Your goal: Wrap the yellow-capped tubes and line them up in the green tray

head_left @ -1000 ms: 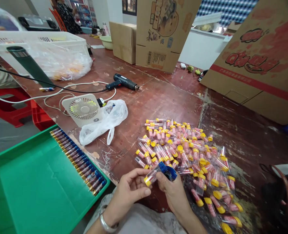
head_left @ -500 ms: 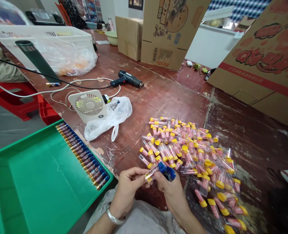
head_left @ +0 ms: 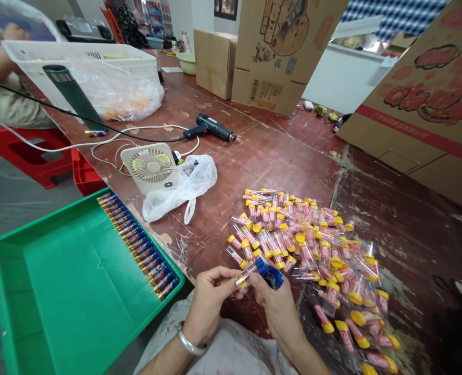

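Note:
Low in the middle of the head view, my left hand (head_left: 215, 294) is closed, pinching a small capped tube (head_left: 245, 276) between thumb and fingers. The tube is see-through, with yellow at its lower end, and lies tilted. My right hand (head_left: 272, 299) is closed around a bunch of blue printed film sleeves (head_left: 272, 275). Its thumb rests against the upper end of the tube, where blue film meets it; I cannot tell how far the film covers the tube. Beyond my hands spreads a pile of clear tubes (head_left: 304, 234) with yellow caps and pink contents.
At left sits a green tray (head_left: 70, 265) with a row of blue-and-gold wrapped tubes (head_left: 137, 245). Farther back are a white fan (head_left: 152, 165), a plastic bag (head_left: 179, 190), a heat gun (head_left: 213, 127) with its cord, a white basket (head_left: 137, 62) and cardboard boxes (head_left: 215, 62). Another person's arm (head_left: 0, 60) shows far left.
The view has shifted slightly, so the scene sits a little farther right. Both hands keep their hold on the tube and the sleeves, with only small finger movement.

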The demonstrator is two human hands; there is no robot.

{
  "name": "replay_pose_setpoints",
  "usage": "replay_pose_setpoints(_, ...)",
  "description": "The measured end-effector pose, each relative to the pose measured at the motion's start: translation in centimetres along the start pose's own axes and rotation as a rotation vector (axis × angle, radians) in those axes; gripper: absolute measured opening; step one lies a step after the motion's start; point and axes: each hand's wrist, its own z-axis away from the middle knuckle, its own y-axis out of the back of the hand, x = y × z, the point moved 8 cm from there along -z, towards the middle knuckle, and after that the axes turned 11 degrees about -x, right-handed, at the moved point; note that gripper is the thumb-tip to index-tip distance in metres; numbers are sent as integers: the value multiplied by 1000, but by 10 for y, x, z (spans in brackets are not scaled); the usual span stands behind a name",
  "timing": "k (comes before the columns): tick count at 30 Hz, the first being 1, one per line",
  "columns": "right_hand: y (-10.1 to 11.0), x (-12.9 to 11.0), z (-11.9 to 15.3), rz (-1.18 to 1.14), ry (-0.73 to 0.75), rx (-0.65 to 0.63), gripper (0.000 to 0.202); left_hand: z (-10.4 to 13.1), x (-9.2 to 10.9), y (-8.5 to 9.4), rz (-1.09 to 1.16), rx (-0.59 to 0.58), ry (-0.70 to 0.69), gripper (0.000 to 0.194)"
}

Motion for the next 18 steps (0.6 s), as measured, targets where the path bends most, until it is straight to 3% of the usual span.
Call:
replay_pose_setpoints(10, -4, 3, -1, 34, -7, -57, 32, 2, -2, 6, -36, 8, 29, 24)
replay_pose_setpoints(15, 1, 2, 0, 56, 7, 13, 37, 5, -2, 7, -22, 23, 33, 26)
replay_pose_setpoints(18, 11, 8, 4, 93, -25, 86, 34, 10, 3, 4, 58, -74, 22, 29)
